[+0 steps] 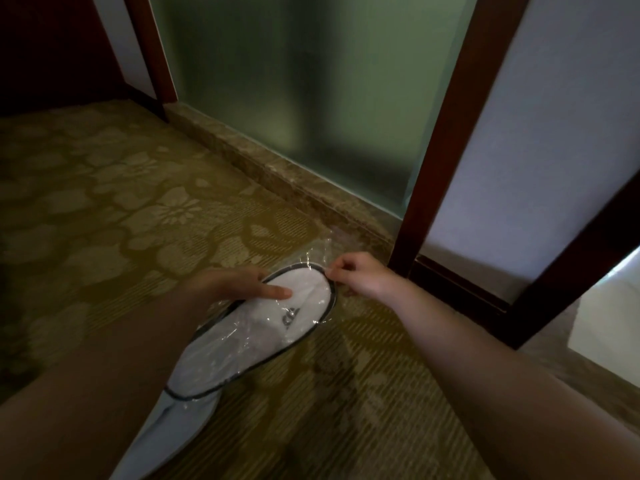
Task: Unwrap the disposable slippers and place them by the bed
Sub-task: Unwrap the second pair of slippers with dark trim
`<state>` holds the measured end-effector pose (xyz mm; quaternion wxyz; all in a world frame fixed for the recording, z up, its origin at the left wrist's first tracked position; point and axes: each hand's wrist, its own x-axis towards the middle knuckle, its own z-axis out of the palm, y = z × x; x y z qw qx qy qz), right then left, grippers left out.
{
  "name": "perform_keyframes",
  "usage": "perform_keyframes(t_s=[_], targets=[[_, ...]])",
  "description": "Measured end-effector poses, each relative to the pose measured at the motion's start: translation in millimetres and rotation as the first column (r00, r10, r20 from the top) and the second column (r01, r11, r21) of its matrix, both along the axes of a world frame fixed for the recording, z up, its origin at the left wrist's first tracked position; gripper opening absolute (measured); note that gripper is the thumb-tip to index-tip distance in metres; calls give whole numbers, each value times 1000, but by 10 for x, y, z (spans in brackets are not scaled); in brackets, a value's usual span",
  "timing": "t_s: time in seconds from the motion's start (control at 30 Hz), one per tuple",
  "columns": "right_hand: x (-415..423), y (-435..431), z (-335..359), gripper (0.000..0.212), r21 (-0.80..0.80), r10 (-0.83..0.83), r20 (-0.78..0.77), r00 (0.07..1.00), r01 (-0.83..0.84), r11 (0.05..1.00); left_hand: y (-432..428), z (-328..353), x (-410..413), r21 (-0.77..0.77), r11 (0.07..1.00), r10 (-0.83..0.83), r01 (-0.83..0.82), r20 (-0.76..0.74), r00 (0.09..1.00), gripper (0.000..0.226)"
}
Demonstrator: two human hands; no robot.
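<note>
A pair of white disposable slippers [263, 337] with dark edging lies inside a clear plastic wrapper [323, 249], held above the patterned carpet. My left hand [239, 284] grips the toe end of the pack, thumb laid flat on top. My right hand [360, 273] pinches the loose end of the wrapper just beyond the slippers' toe. The heel end of the pack hangs down toward me, partly behind my left forearm.
Olive carpet [114, 209] with a flower pattern covers the floor. A stone sill [263, 168] runs under a frosted glass panel [294, 81]. Dark wooden frame posts [446, 133] stand to the right, with a pale floor [602, 323] beyond.
</note>
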<state>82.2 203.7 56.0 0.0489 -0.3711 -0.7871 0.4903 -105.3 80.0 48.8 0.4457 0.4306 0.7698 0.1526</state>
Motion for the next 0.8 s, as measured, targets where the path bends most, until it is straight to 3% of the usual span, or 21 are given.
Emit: perform_keyframes(t_s=[0.07, 0.13, 0.27, 0.43, 0.6, 0.67, 0.8], targets=[[9, -3, 9, 6, -17, -25, -22, 999, 25, 1000, 5, -15, -19, -5, 1000, -11, 11, 1, 1000, 89], [12, -3, 28, 7, -33, -66, -57, 996, 64, 997, 23, -46, -38, 7, 1000, -7, 7, 8, 1000, 92], [0, 7, 57, 23, -121, -156, -82, 984, 145, 982, 10, -20, -4, 1, 1000, 5, -5, 16, 1000, 74], [34, 30, 18, 30, -150, -169, -79, 982, 156, 976, -18, 15, 21, -2, 1000, 26, -25, 18, 1000, 30], [89, 70, 19, 13, -220, -161, -54, 986, 145, 965, -84, 15, -16, 12, 1000, -3, 3, 52, 999, 30], [104, 77, -2, 15, -214, -134, -16, 991, 127, 969, -98, 21, -10, 9, 1000, -21, 21, 67, 998, 15], [132, 69, 24, 20, -188, 5, 41, 999, 3, 982, -62, 29, -7, -3, 998, -55, 55, 59, 997, 25]])
